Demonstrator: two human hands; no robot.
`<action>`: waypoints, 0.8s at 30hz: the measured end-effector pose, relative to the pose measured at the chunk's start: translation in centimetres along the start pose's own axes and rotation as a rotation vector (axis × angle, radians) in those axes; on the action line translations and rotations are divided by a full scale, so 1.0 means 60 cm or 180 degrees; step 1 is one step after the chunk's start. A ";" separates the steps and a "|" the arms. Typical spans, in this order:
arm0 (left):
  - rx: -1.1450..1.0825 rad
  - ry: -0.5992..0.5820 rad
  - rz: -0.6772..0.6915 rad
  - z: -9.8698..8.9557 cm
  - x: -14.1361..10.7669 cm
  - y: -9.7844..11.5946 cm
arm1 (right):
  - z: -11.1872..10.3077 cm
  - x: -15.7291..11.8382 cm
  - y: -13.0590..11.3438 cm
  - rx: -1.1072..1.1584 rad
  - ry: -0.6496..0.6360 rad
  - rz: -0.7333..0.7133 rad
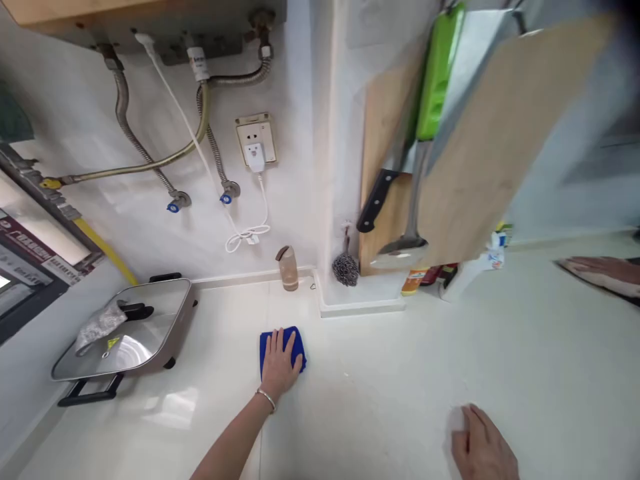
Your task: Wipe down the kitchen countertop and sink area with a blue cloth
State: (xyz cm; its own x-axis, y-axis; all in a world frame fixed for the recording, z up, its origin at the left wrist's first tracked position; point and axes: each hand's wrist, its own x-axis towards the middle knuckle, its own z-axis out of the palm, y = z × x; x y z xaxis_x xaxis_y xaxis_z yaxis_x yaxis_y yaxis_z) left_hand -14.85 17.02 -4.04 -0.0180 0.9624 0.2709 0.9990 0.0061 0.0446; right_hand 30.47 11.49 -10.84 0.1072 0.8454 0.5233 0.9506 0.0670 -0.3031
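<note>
Two hands: left hand (280, 365) on blue cloth (295, 345); right hand (483, 448) on countertop (380, 393)

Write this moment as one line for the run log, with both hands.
left hand: flat on blue cloth | right hand: on counter | nearby: lidded pan

Basically a white counter (380, 393) here, with a blue cloth (295, 347) lying mid-frame. Glass-lidded electric skillet (160, 313) sits left, small tan bottle (288, 270) up by the wall.
</note>
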 end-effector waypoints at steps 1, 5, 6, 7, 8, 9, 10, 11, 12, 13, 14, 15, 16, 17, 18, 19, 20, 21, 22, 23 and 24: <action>-0.0036 0.0007 0.0045 0.000 -0.016 0.021 | 0.002 -0.002 -0.002 -0.0060 0.0001 0.0003; -0.0327 -0.0155 0.0342 0.000 -0.067 0.128 | 0.006 -0.006 -0.004 -0.0176 0.0010 -0.0051; -0.0443 -0.0260 0.0485 -0.001 -0.077 0.160 | 0.006 -0.006 -0.004 -0.0188 0.0017 -0.0056; -0.0559 -0.0367 0.0642 -0.004 -0.086 0.193 | 0.006 -0.005 -0.004 -0.0199 0.0017 -0.0047; -0.0671 -0.0473 0.0825 -0.007 -0.093 0.228 | 0.005 -0.003 -0.005 -0.0205 0.0013 -0.0027; -0.0780 -0.0565 0.1029 -0.010 -0.099 0.262 | 0.003 -0.002 -0.006 -0.0203 0.0008 0.0010; -0.0880 -0.0638 0.1226 -0.014 -0.103 0.295 | 0.000 0.000 -0.007 -0.0190 0.0000 0.0054; -0.0979 -0.0700 0.1390 -0.017 -0.105 0.327 | -0.003 0.003 -0.008 -0.0167 -0.0012 0.0100; -0.1086 -0.0764 0.1518 -0.020 -0.106 0.355 | -0.005 0.005 -0.009 -0.0140 -0.0021 0.0151; -0.1195 -0.0826 0.1593 -0.023 -0.105 0.378 | -0.008 0.006 -0.009 -0.0113 -0.0028 0.0197; -0.1297 -0.0886 0.1627 -0.026 -0.104 0.396 | -0.011 0.007 -0.009 -0.0087 -0.0037 0.0224; -0.1391 -0.0952 0.1656 -0.028 -0.102 0.407 | -0.013 0.008 -0.008 -0.0065 -0.0046 0.0231; -0.1469 -0.1013 0.1694 -0.031 -0.101 0.410 | -0.014 0.007 -0.006 -0.0041 -0.0047 0.0214; -0.1531 -0.1061 0.1753 -0.034 -0.102 0.405 | -0.016 0.007 -0.003 -0.0007 -0.0031 0.0174; -0.1575 -0.1087 0.1827 -0.037 -0.106 0.393 | -0.017 0.006 0.000 0.0044 -0.0003 0.0111; -0.1595 -0.1088 0.1897 -0.041 -0.112 0.374 | -0.018 0.005 0.003 0.0111 0.0037 0.0039; -0.1586 -0.1059 0.1931 -0.046 -0.121 0.349 | -0.018 0.005 0.007 0.0188 0.0081 -0.0029; -0.1539 -0.1016 0.1912 -0.051 -0.133 0.319 | -0.018 0.004 0.010 0.0268 0.0111 -0.0090; -0.1456 -0.0968 0.1830 -0.058 -0.147 0.285 | -0.018 0.003 0.013 0.0345 0.0123 -0.0141; -0.1335 -0.0931 0.1704 -0.066 -0.162 0.249 | -0.019 0.002 0.016 0.0412 0.0116 -0.0175; -0.1184 -0.0924 0.1558 -0.075 -0.179 0.210 | -0.019 0.001 0.019 0.0465 0.0097 -0.0193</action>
State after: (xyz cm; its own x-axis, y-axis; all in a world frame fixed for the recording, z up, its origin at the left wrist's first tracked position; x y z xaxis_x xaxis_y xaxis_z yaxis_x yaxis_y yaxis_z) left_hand -2.23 5.55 -2.06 0.4964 0.8646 0.0773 0.8075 -0.4926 0.3244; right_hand 31.88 11.02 -10.24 0.0619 0.8212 0.5673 0.9034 0.1956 -0.3817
